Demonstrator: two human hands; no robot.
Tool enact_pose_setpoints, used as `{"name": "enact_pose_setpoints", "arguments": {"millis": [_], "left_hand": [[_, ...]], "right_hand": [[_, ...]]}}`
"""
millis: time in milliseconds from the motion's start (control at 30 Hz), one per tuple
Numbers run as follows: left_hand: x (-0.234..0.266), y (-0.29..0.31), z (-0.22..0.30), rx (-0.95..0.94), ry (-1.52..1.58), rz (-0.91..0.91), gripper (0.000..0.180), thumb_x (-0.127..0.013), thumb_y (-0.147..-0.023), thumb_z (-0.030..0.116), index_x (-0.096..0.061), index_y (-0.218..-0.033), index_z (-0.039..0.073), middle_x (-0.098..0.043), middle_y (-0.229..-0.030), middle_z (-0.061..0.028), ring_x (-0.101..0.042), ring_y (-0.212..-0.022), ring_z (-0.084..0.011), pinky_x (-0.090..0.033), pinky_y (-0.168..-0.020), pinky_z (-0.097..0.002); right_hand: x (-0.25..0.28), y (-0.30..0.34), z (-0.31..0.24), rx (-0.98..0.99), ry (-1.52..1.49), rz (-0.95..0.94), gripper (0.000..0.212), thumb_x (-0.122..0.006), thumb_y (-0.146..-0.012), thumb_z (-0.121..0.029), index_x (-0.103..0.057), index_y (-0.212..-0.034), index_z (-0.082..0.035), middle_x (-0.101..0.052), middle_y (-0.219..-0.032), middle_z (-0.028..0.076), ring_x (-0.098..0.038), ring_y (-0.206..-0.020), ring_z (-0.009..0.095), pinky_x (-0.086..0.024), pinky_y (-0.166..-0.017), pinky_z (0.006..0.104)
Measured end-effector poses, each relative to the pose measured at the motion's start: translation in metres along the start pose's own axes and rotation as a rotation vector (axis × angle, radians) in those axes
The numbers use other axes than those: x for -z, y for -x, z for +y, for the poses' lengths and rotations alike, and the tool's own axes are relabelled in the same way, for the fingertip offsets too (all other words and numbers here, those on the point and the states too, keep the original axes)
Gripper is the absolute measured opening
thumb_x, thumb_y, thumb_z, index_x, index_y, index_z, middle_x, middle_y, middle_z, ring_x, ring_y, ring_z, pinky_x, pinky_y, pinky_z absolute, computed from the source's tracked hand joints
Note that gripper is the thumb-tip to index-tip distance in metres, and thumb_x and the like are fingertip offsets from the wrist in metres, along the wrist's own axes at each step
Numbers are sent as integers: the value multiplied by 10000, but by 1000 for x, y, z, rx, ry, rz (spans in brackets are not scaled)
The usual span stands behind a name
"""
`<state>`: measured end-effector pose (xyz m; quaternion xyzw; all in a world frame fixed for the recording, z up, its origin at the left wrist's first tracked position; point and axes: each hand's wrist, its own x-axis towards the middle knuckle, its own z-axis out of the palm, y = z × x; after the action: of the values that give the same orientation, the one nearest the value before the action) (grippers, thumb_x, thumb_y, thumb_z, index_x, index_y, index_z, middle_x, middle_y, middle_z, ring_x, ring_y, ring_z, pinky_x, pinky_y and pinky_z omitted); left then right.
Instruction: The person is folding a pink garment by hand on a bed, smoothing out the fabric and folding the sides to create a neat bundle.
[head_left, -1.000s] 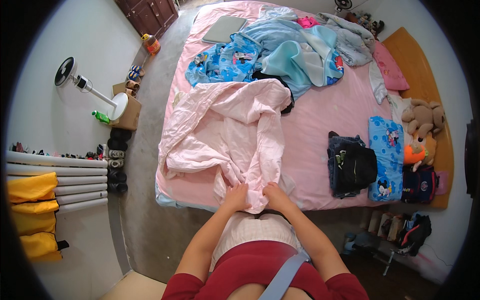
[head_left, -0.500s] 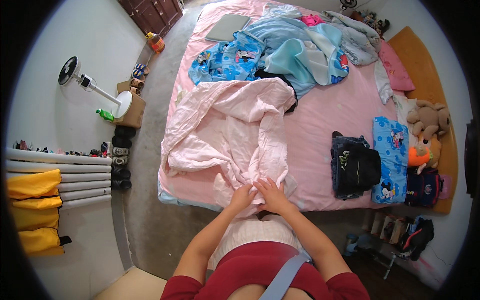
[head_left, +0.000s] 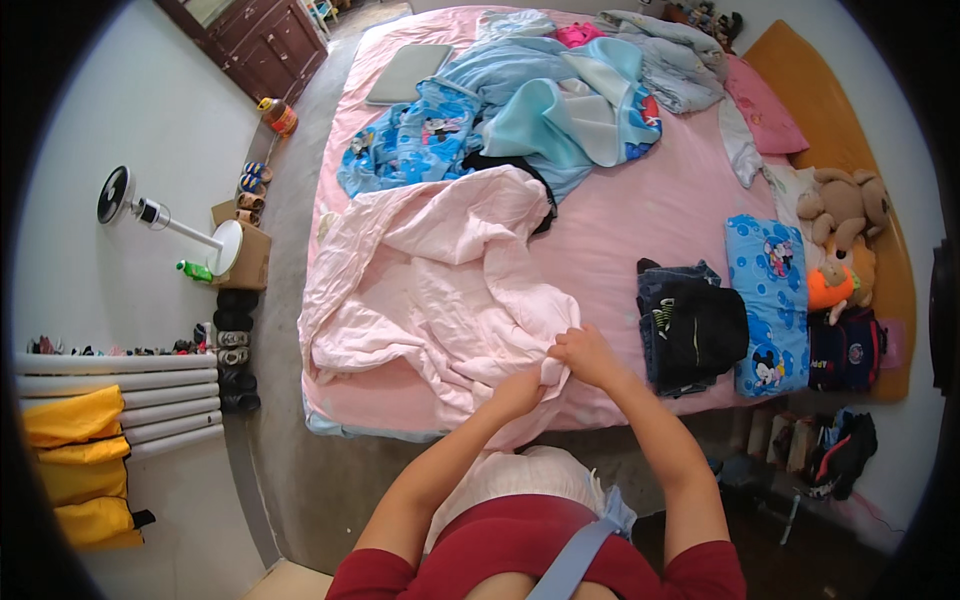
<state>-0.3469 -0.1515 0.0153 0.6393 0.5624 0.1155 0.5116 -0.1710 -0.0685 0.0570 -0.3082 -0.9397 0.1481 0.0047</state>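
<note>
A large pale pink cloth (head_left: 420,270), crumpled and partly spread, lies on the near left of the bed (head_left: 620,220), which has a pink sheet. My left hand (head_left: 522,390) grips the cloth's near edge by the bed's front. Just to the right and a little farther, my right hand (head_left: 587,356) is closed on the same cloth's right corner. Some of the cloth hangs over the bed's edge below my left hand. My fingertips are partly hidden in the folds.
Right of the cloth lie folded dark clothes (head_left: 695,330) and a folded blue cartoon-print bundle (head_left: 768,300). Heaped blue bedding (head_left: 540,110) covers the far side, beside a grey flat case (head_left: 410,74). A white fan (head_left: 226,250) on a box and shoes line the left wall.
Both hands have moved right, the right one also farther away, pulling the cloth's near right corner outward. The view has shifted, with the whole scene turned slightly.
</note>
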Motion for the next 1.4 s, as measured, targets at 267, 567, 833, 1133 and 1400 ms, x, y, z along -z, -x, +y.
{"name": "enact_pose_setpoints", "arguments": {"millis": [267, 567, 833, 1133, 1400], "left_hand": [[-57, -92, 74, -63, 528, 274, 293, -502, -904, 117, -541, -1165, -11, -636, -1030, -211, -607, -971, -306, -459, -855, -385], [-97, -76, 18, 130, 474, -93, 522, -508, -877, 102, -410, -1382, 12, -509, -1331, -211, -501, -1234, -320, -401, -1032, -380], [-40, 37, -89, 104, -476, 74, 454, -521, -821, 77, -496, -1274, 47, -455, -1395, -149, -405, -1313, -361, -336, -1058, -502], [3, 109, -155, -27, -788, 145, 398, -535, -830, 83, -556, -1227, 99, -454, -1410, -91, -298, -1395, -291, -237, -1099, -558], [31, 110, -169, -187, -808, -19, 256, -553, -831, 173, -685, -1012, 47, -545, -1283, -91, -378, -1330, -270, -300, -1078, -504]], "right_hand": [[77, 14, 74, -77, 234, 194, 131, -605, -717, -91, -639, -828, -152, -587, -925, 8, -542, -1052, 203, -334, -994, 484], [-26, 49, 118, -247, 258, 8, 173, -576, -780, -119, -687, -913, -125, -591, -1175, 67, -478, -1216, 254, -291, -1040, 579], [-100, 50, 40, -415, 45, -220, 295, -557, -841, -186, -662, -1114, -153, -473, -1388, 78, -368, -1325, 305, -282, -1026, 648], [-156, 38, -119, -373, -239, -417, 427, -626, -788, -168, -588, -1212, -138, -488, -1351, 96, -419, -1270, 301, -356, -955, 591], [-155, -5, -189, -424, -311, -321, 497, -731, -707, -197, -578, -1174, -120, -535, -1244, 107, -478, -1189, 303, -428, -904, 534]]}}
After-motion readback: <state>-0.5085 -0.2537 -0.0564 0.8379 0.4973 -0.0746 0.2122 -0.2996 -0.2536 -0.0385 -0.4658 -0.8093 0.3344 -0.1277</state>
